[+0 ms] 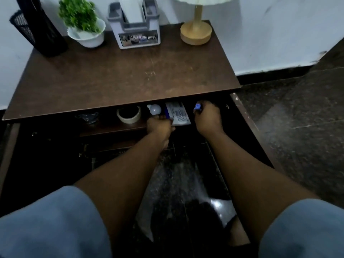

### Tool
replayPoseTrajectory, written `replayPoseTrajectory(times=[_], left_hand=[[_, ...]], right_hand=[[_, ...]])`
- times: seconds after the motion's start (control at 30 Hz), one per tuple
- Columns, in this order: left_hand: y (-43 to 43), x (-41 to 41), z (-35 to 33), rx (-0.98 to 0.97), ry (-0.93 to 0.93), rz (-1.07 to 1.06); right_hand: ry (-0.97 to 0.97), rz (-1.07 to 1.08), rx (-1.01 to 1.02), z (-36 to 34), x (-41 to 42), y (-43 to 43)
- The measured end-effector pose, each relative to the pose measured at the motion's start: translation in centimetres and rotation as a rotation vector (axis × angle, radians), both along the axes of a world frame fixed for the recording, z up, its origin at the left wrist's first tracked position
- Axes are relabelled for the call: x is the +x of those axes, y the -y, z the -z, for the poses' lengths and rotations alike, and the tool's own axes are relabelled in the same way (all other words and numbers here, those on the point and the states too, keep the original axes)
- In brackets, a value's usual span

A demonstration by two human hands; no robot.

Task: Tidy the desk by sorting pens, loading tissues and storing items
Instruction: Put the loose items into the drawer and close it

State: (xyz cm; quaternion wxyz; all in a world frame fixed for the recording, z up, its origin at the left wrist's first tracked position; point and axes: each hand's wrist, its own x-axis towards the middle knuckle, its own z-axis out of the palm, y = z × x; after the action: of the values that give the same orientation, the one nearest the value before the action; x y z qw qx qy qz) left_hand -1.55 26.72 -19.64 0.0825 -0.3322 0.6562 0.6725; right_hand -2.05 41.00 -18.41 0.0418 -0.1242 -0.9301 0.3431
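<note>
From the head camera, looking down over both forearms, the desk top (130, 81) carries only what belongs along its back edge: a black mesh pen holder (22, 28) at the far left, a potted plant (81, 17), a grey tissue box (137, 30) with white tissue standing up out of it, and a lamp (196, 32) on a round wooden base. By the look of it, the tissue loading is done and the storing is in hand.

Both hands reach under the top to a low shelf (111, 128), where the loose things are going. The left hand (160, 126) has its fingers curled onto the near edge of a blue-and-white packet (178, 113). The packet lies flat on the shelf, and I take it the hand is sliding it further in. The right hand (208, 118) is closed round a small dark item with a blue cap (197, 107), cap pointing away. It may be a pen or marker, but the dim light leaves that unsure. It is held off to the packet's right, likely waiting for a spot.

Also on the shelf are a roll of tape (129, 115) lying flat, a light bulb (155, 109) on its side just beside the packet, and something crumpled and clear (87, 116) further left.
</note>
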Motion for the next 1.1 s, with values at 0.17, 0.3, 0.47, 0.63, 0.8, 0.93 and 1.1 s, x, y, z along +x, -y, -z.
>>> replayPoseTrajectory(times=[0.17, 0.3, 0.47, 0.63, 0.8, 0.93, 1.1], left_hand=[[0.0, 0.0, 1.2, -0.437, -0.055, 0.196], [0.4, 0.9, 1.7, -0.598, -0.179, 0.39], [1.0, -0.2, 2.5, -0.77, -0.248, 0.491], [0.8, -0.7, 2.9, -0.802, -0.274, 0.48], [0.4, -1.2, 2.8, -0.824, -0.246, 0.496], [0.1, -1.2, 2.6, -0.867, -0.21, 0.516], [0.0, -1.3, 2.7, -0.927, -0.18, 0.539]], right_hand=[[0.02, 0.096, 0.009, 1.8, -0.9, 0.5], [0.013, 0.16, 0.001, 2.5, -1.9, 0.6], [0.03, 0.098, -0.032, 4.0, -3.0, 0.6], [0.057, 0.038, -0.005, 5.5, -3.9, 0.6], [0.067, 0.049, 0.042, 6.4, -4.6, 0.6], [0.098, 0.063, 0.077, 6.6, -4.9, 0.7], [0.122, 0.097, -0.009, 6.6, -5.0, 0.7]])
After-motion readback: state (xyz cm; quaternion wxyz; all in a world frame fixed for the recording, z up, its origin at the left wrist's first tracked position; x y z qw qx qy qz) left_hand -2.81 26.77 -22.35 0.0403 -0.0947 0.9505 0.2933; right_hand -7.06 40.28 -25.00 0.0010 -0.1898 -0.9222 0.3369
